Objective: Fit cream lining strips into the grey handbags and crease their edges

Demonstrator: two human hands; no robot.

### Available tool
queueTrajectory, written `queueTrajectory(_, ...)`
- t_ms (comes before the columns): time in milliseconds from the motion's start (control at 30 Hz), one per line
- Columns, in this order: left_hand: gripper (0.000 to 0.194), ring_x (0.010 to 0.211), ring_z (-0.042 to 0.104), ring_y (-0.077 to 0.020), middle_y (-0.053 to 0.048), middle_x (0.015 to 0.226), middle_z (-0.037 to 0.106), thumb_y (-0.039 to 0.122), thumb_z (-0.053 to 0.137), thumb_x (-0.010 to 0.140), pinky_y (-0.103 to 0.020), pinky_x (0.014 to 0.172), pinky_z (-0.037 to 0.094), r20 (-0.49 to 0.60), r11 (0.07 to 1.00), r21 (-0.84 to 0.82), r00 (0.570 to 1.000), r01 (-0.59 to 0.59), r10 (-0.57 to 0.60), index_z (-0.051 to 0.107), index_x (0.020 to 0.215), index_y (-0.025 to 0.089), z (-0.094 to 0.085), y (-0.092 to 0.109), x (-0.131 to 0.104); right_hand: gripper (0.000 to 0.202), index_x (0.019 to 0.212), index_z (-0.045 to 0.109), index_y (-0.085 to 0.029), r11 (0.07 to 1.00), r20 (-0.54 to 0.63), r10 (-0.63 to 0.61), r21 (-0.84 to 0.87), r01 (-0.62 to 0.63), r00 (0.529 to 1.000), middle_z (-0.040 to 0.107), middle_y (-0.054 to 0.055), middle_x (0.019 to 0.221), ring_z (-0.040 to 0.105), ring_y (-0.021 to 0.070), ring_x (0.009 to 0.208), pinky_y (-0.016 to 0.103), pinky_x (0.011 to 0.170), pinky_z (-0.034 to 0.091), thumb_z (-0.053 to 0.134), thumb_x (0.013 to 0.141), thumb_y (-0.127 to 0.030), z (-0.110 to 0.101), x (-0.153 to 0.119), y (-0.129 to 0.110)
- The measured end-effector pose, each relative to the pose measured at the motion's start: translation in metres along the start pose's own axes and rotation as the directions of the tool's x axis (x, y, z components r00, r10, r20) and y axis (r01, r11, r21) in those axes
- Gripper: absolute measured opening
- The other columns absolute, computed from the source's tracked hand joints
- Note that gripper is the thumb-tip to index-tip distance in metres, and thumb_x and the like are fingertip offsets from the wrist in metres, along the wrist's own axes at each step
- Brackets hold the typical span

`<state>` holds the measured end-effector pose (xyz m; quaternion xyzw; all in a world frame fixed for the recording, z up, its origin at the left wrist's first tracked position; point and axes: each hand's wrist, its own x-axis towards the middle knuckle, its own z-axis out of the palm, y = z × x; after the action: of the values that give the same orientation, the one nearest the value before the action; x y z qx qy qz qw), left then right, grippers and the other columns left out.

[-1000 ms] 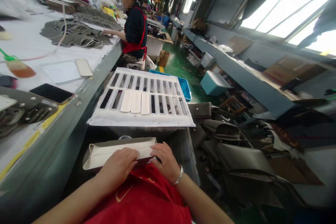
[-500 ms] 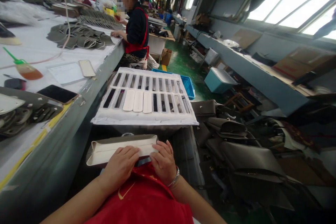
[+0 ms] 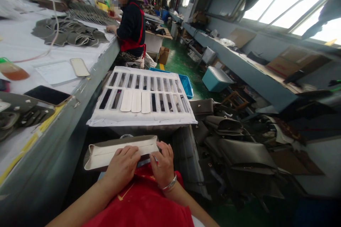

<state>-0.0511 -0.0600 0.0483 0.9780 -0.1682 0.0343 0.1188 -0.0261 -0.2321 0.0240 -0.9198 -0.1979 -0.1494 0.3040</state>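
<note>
A grey bag (image 3: 101, 156) with a long cream panel lies across my lap, in front of the red apron. My left hand (image 3: 124, 163) is closed over its near edge, fingers resting on the cream panel at about the middle. At the right end of the bag, my right hand (image 3: 163, 165), with a bracelet at the wrist, grips the corner between thumb and fingers. The underside of the bag is hidden. Just beyond it, a white slotted rack (image 3: 144, 118) carries three cream strips (image 3: 136, 101) side by side.
To the left runs a workbench (image 3: 80, 88) with a phone (image 3: 47, 95), a cream rounded piece (image 3: 79, 67) and stacked grey parts (image 3: 69, 32). A co-worker (image 3: 131, 25) sits farther along it. Several grey bags (image 3: 245, 154) are piled on the right, near a blue bin (image 3: 186, 85).
The whole view has shifted slightly, so the bench and rack appear farther left. My right thumb and fingers have moved a little at the bag's right corner; the left hand keeps its place.
</note>
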Motion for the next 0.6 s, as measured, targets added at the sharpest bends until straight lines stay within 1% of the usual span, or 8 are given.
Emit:
queueTrajectory(133, 0.017, 0.099, 0.049, -0.0251, -0.006, 0.109, 0.058, 0.011, 0.046, 0.082, -0.039, 0.079, 0.039, 0.011, 0.999, 0.041, 1.0, -0.012, 0.011, 0.058, 0.092, 0.019, -0.001, 0.0, 0.002, 0.008, 0.083, 0.061, -0.02, 0.993, 0.003, 0.098, 0.061, -0.098, 0.995, 0.046, 0.01, 0.126, 0.039, 0.024, 0.119, 0.044, 0.103, 0.026, 0.054, 0.081, -0.021, 0.004, 0.001, 0.001)
queueTrajectory(233, 0.017, 0.1, 0.049, -0.0253, -0.006, 0.11, 0.058, 0.011, 0.046, 0.082, -0.039, 0.079, 0.038, 0.017, 0.999, 0.038, 1.0, 0.003, -0.003, 0.059, 0.09, 0.019, -0.003, -0.001, 0.002, 0.035, 0.1, 0.055, -0.015, 0.921, -0.005, 0.355, 0.175, -0.348, 0.935, 0.05, 0.014, 0.117, 0.047, 0.0249, 0.108, 0.039, 0.093, 0.038, 0.066, 0.07, -0.03, 0.007, 0.002, 0.007)
queueTrajectory(267, 0.017, 0.1, 0.048, -0.0251, -0.006, 0.109, 0.058, 0.011, 0.046, 0.082, -0.039, 0.079, 0.038, 0.022, 1.0, 0.029, 1.0, 0.01, -0.01, 0.059, 0.09, 0.019, -0.003, -0.001, 0.002, 0.041, 0.099, 0.054, -0.015, 0.856, 0.049, 0.469, 0.222, -0.467, 0.882, 0.055, 0.012, 0.106, 0.051, 0.0239, 0.098, 0.036, 0.086, 0.042, 0.07, 0.065, -0.033, 0.007, 0.003, 0.009)
queueTrajectory(333, 0.017, 0.099, 0.049, -0.0243, -0.005, 0.107, 0.058, 0.012, 0.046, 0.082, -0.038, 0.079, 0.038, 0.036, 1.0, 0.005, 0.999, 0.026, -0.026, 0.058, 0.09, 0.02, -0.005, 0.0, 0.003, 0.033, 0.081, 0.056, -0.015, 0.663, 0.284, 0.623, 0.303, -0.685, 0.729, 0.059, 0.005, 0.077, 0.054, 0.0186, 0.072, 0.029, 0.068, 0.044, 0.071, 0.063, -0.038, 0.009, 0.004, 0.012)
queueTrajectory(400, 0.016, 0.098, 0.048, -0.024, -0.005, 0.106, 0.057, 0.012, 0.046, 0.082, -0.038, 0.079, 0.037, 0.04, 0.999, -0.014, 0.998, 0.05, -0.049, 0.058, 0.088, 0.02, -0.006, 0.0, 0.004, 0.033, 0.059, 0.053, -0.016, 0.478, 0.544, 0.61, 0.329, -0.815, 0.577, 0.053, 0.0, 0.052, 0.049, 0.013, 0.051, 0.024, 0.051, 0.039, 0.062, 0.071, -0.046, 0.012, 0.006, 0.012)
queueTrajectory(433, 0.016, 0.098, 0.048, -0.024, -0.005, 0.106, 0.057, 0.013, 0.045, 0.082, -0.038, 0.078, 0.037, 0.037, 0.998, -0.019, 0.997, 0.067, -0.066, 0.058, 0.087, 0.02, -0.007, 0.0, 0.005, 0.04, 0.053, 0.051, -0.016, 0.413, 0.629, 0.575, 0.328, -0.849, 0.523, 0.049, 0.0, 0.045, 0.046, 0.0114, 0.043, 0.023, 0.045, 0.036, 0.056, 0.075, -0.049, 0.014, 0.007, 0.01)
queueTrajectory(533, 0.016, 0.092, 0.049, -0.0246, -0.006, 0.098, 0.057, 0.016, 0.042, 0.083, -0.038, 0.075, 0.036, 0.049, 0.993, -0.01, 0.992, 0.117, -0.116, 0.057, 0.082, 0.021, -0.01, -0.001, 0.008, 0.05, 0.051, 0.052, -0.015, 0.299, 0.727, 0.535, 0.314, -0.901, 0.431, 0.051, 0.002, 0.042, 0.044, 0.0103, 0.033, 0.022, 0.037, 0.032, 0.044, 0.082, -0.053, 0.02, 0.009, 0.002)
queueTrajectory(600, 0.018, 0.086, 0.051, -0.025, -0.006, 0.088, 0.057, 0.018, 0.04, 0.084, -0.039, 0.072, 0.036, 0.096, 0.99, -0.006, 0.986, 0.14, -0.139, 0.057, 0.081, 0.021, -0.012, -0.003, 0.011, 0.049, 0.056, 0.054, -0.014, 0.241, 0.756, 0.524, 0.31, -0.92, 0.392, 0.056, 0.004, 0.046, 0.048, 0.0113, 0.034, 0.022, 0.037, 0.035, 0.042, 0.083, -0.053, 0.023, 0.01, -0.004)
